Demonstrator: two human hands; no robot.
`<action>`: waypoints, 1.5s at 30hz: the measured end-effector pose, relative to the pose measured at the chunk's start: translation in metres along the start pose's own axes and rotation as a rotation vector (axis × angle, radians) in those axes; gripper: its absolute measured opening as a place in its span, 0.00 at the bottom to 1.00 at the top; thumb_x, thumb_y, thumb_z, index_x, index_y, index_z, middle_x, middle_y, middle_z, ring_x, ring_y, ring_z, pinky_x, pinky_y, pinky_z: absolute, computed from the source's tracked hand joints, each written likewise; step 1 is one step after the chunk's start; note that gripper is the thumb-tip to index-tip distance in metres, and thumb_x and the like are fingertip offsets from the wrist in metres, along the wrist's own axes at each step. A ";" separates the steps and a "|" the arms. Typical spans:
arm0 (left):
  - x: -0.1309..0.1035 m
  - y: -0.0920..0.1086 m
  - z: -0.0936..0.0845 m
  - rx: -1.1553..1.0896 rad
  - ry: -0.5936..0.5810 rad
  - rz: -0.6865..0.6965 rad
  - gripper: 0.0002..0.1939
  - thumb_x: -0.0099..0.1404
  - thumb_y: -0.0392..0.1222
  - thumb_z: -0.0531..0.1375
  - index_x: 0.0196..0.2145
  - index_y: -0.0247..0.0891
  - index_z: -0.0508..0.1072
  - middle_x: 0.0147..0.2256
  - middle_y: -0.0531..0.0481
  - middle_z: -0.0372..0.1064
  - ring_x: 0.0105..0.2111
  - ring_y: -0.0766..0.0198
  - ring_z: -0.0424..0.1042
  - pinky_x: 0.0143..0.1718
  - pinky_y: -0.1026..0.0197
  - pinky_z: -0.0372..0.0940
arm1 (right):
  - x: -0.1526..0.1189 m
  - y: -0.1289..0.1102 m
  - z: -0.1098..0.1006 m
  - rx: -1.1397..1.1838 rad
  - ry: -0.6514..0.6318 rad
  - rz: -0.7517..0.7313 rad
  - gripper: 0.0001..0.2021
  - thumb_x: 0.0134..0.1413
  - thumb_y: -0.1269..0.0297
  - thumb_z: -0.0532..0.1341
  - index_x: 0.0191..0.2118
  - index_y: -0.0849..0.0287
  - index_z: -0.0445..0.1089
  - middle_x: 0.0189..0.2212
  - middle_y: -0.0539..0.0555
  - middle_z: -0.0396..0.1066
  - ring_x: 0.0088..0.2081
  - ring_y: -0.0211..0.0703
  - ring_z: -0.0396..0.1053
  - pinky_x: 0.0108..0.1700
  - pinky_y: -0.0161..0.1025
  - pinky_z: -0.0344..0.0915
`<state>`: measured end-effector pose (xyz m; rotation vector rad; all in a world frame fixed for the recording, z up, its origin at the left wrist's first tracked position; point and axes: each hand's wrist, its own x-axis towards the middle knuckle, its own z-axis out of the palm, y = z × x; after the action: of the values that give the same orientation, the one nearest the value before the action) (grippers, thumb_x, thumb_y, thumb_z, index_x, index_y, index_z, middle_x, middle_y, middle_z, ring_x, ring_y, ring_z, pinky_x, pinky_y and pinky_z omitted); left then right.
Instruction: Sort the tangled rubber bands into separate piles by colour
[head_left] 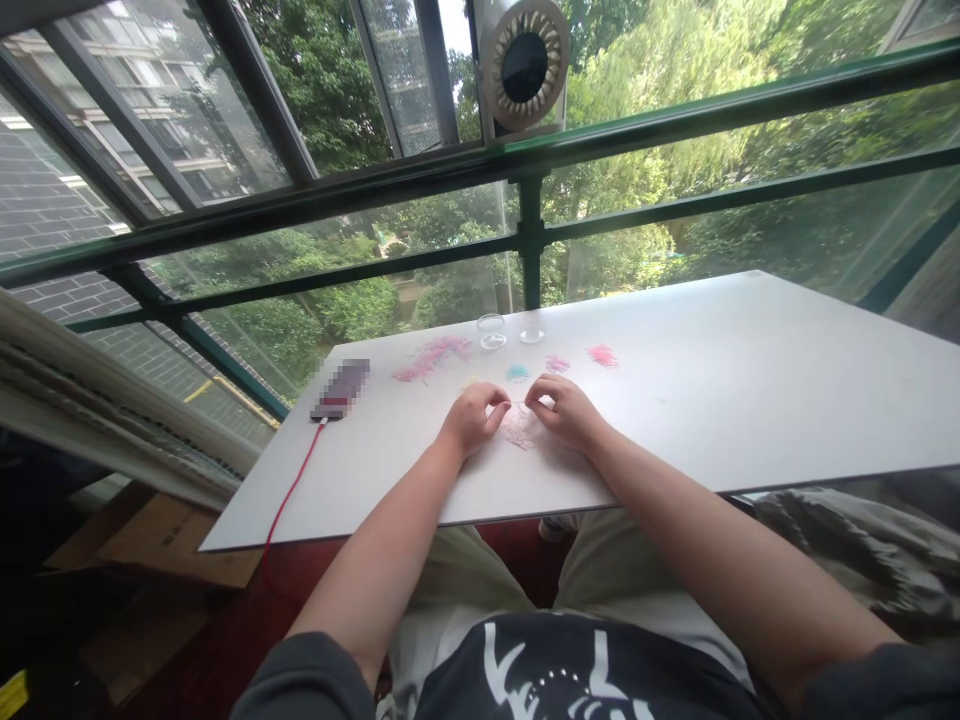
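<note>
My left hand (472, 416) and my right hand (564, 410) face each other over the white table, thumb and fingers pinched together on both. A thin pinkish strand (518, 402) spans the small gap between the fingertips, gripped at either end; it is too fine to tell its exact kind. Just below the hands lies a loose pile of thin pale pink and purple strands (519, 430). Beyond them are a small teal pile (517, 372), a pink-purple pile (556, 364) and a brighter pink pile (602, 355). Some yellow strands (469, 383) peek out behind my left hand.
A wide spread of pink and purple strands (442, 352) covers the table's back left. Near the back edge stand a clear round container (492, 332) and a clear lid-like dish (532, 336). A blurred-out phone (343, 388) with a red cable (296, 485) lies left on the white table (720, 390).
</note>
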<state>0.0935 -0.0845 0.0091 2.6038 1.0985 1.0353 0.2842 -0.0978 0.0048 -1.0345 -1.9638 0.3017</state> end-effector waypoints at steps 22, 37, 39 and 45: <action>-0.004 -0.005 -0.002 0.024 -0.010 -0.049 0.03 0.60 0.38 0.58 0.30 0.38 0.71 0.30 0.50 0.72 0.32 0.63 0.69 0.40 0.59 0.64 | -0.003 0.001 0.006 0.006 -0.022 0.031 0.04 0.50 0.71 0.58 0.27 0.59 0.70 0.26 0.52 0.69 0.31 0.40 0.65 0.37 0.38 0.60; 0.003 -0.057 -0.010 0.200 0.185 -0.480 0.09 0.58 0.42 0.57 0.30 0.39 0.78 0.31 0.46 0.74 0.34 0.59 0.70 0.42 0.56 0.64 | -0.003 -0.001 0.002 0.043 0.008 0.131 0.05 0.47 0.71 0.57 0.25 0.58 0.67 0.26 0.52 0.69 0.31 0.40 0.66 0.36 0.37 0.61; 0.005 -0.059 -0.011 0.201 0.167 -0.498 0.12 0.59 0.41 0.56 0.34 0.38 0.78 0.34 0.45 0.74 0.36 0.58 0.70 0.45 0.55 0.64 | -0.003 -0.002 0.002 0.046 0.010 0.132 0.05 0.47 0.71 0.56 0.25 0.58 0.67 0.26 0.52 0.69 0.31 0.40 0.66 0.36 0.37 0.61; 0.009 -0.065 -0.022 0.174 0.069 -0.471 0.21 0.59 0.35 0.52 0.50 0.37 0.72 0.47 0.45 0.70 0.48 0.58 0.68 0.54 0.55 0.61 | -0.002 -0.004 0.001 0.044 0.003 0.139 0.04 0.47 0.71 0.56 0.25 0.58 0.67 0.26 0.52 0.69 0.31 0.40 0.66 0.36 0.37 0.61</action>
<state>0.0458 -0.0341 0.0073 2.2585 1.7750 0.9557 0.2820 -0.1014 0.0051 -1.1444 -1.8779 0.4168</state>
